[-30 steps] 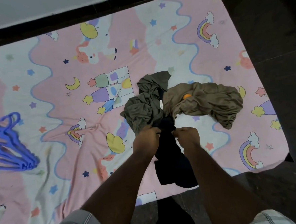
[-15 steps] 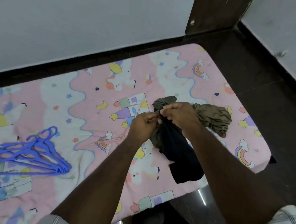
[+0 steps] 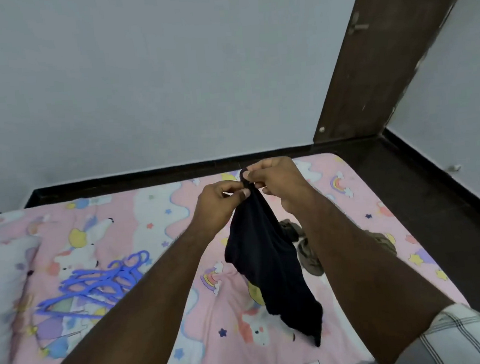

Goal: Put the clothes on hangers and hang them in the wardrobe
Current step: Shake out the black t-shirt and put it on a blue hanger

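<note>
Pinching the navy garment (image 3: 270, 262) at its top edge, left hand (image 3: 221, 208) and right hand (image 3: 278, 182) should spread apart to find the shoulders before reaching the blue hangers (image 3: 98, 285) near the bed's (image 3: 155, 210) left edge.

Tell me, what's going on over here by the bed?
A person is sorting clothes to hang up. Both hands, left hand and right hand, pinch the top edge of a dark garment and hold it up above the bed, so it hangs down freely. It is not on a hanger yet. A pile of blue hangers lies on the sheet to the left, and olive clothes lie behind the right arm.
</note>
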Demonstrator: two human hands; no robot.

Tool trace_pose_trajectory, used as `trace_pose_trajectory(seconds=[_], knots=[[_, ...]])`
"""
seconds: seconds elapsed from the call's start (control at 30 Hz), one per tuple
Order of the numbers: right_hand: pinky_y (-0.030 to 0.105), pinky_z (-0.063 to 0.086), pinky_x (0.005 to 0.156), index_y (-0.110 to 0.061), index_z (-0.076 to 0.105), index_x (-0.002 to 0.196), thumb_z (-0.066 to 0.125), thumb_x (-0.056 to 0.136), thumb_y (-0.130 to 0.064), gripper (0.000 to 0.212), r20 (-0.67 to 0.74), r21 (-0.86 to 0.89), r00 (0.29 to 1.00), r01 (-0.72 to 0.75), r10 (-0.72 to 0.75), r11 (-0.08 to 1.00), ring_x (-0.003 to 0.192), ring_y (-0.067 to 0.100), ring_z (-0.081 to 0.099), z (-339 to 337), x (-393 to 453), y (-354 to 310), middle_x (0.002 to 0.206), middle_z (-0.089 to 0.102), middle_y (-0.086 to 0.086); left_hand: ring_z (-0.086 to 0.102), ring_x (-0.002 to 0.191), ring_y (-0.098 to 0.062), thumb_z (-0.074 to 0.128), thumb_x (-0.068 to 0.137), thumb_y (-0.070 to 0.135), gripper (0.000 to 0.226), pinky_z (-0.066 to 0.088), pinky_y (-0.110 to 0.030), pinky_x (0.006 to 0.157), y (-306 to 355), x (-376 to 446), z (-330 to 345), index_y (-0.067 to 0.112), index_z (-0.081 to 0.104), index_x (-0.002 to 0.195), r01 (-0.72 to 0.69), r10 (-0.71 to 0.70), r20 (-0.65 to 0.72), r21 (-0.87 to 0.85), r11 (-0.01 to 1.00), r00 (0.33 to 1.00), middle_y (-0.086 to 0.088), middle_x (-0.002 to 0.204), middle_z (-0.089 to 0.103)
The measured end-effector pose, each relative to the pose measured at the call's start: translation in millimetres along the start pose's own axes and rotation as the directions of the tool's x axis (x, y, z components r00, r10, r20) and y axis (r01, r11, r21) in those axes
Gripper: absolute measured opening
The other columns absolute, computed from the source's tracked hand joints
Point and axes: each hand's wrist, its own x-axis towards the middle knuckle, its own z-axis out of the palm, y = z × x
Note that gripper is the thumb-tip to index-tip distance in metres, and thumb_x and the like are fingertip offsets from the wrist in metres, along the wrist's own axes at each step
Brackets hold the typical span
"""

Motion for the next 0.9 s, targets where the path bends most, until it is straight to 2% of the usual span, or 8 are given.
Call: trace_pose_trajectory(seconds=[0.17,0.3,0.4,0.57,0.67,0.73,0.8,0.9], knots=[[0.019,0.046,0.054,-0.015,0.073,0.08,0.079,0.082,-0.012,0.006,0.016,0.065,0.997,0.074,-0.075,0.995,0.059,0.009,0.057,18.5,3.3,-36.8,0.07,0.069,-0.001,0.06,0.069,-0.009,0.072,0.09,0.015,0.005,0.047,-0.028,0.07,39.9,2.1,-35.7,0.014,0.076,0.087,-0.037,0.034,-0.089,-0.03,0.999,0.995,0.004,0.076,0.069],[0.032,0.052,0.067,-0.011,0.077,0.086,0.076,0.081,-0.01,0.005,0.033,0.146,0.993,0.107,-0.113,0.984,0.066,0.012,0.057,20.5,11.2,-47.9,0.087,0.075,0.016,0.062,0.07,-0.02,0.073,0.089,0.017,0.009,0.055,-0.038,0.071,69.7,9.7,-57.6,0.017,0.076,0.08,-0.047,0.031,-0.15,-0.104,0.993,0.988,-0.003,0.072,0.067],[0.019,0.047,0.059,-0.008,0.078,0.088,0.073,0.082,-0.006,0.007,0.041,0.062,0.992,0.119,-0.122,0.991,0.065,0.011,0.056,17.6,15.2,-36.7,0.083,0.076,0.008,0.063,0.072,-0.015,0.071,0.091,0.018,0.011,0.05,-0.023,0.059,83.7,13.7,-68.6,0.017,0.073,0.08,-0.029,-0.011,-0.253,-0.156,0.987,0.968,-0.002,0.077,0.067],[0.011,0.039,0.049,-0.008,0.078,0.095,0.078,0.083,-0.011,0.012,0.108,-0.127,0.992,0.079,-0.065,0.989,0.051,-0.004,0.054,22.5,22.1,3.8,0.077,0.071,-0.004,0.064,0.069,-0.013,0.07,0.09,0.018,0.012,0.05,-0.022,0.058,95.2,20.2,-80.6,0.018,0.072,0.078,-0.045,-0.022,-0.326,-0.197,0.979,0.945,-0.001,0.076,0.067],[0.015,0.045,0.063,-0.013,0.079,0.094,0.079,0.083,-0.015,0.011,0.156,-0.192,0.987,0.056,-0.026,0.98,0.068,-0.002,0.061,31.7,29.2,24.9,0.085,0.074,-0.008,0.063,0.062,-0.015,0.068,0.089,0.014,0.014,0.048,-0.021,0.054,84.8,26.1,-99.1,0.016,0.068,0.075,-0.049,-0.064,-0.485,-0.216,0.975,0.872,-0.001,0.068,0.064],[0.024,0.05,0.077,-0.012,0.08,0.091,0.079,0.082,-0.013,0.01,0.146,-0.251,0.989,0.045,-0.009,0.967,0.079,0.007,0.064,35.2,33.7,41.9,0.095,0.077,-0.002,0.067,0.066,-0.021,0.069,0.087,0.021,0.014,0.051,-0.025,0.056,58.2,28.8,-118.3,0.019,0.069,0.074,0.031,-0.113,-0.581,-0.149,0.988,0.806,0.002,0.063,0.065],[0.026,0.052,0.08,-0.01,0.08,0.087,0.077,0.08,-0.009,0.008,0.122,-0.303,0.992,0.008,0.031,0.953,0.082,0.009,0.067,34.3,34.5,58.1,0.095,0.077,-0.001,0.071,0.083,-0.034,0.071,0.081,0.034,0.016,0.059,-0.037,0.072,17.4,27.7,-132.5,0.018,0.072,0.081,0.222,-0.179,-0.544,0.014,0.975,0.82,0.0,0.071,0.069],[0.012,0.05,0.07,-0.005,0.08,0.088,0.071,0.083,-0.003,0.01,0.104,-0.382,0.991,-0.039,0.085,0.923,0.079,0.008,0.066,27.0,35.6,85.9,0.095,0.076,0.002,0.063,0.113,-0.035,0.074,0.084,0.035,0.023,0.046,-0.037,0.095,-34.0,9.8,-124.3,0.018,0.069,0.1,0.429,-0.28,-0.478,0.238,0.871,0.833,-0.012,0.106,0.069]])
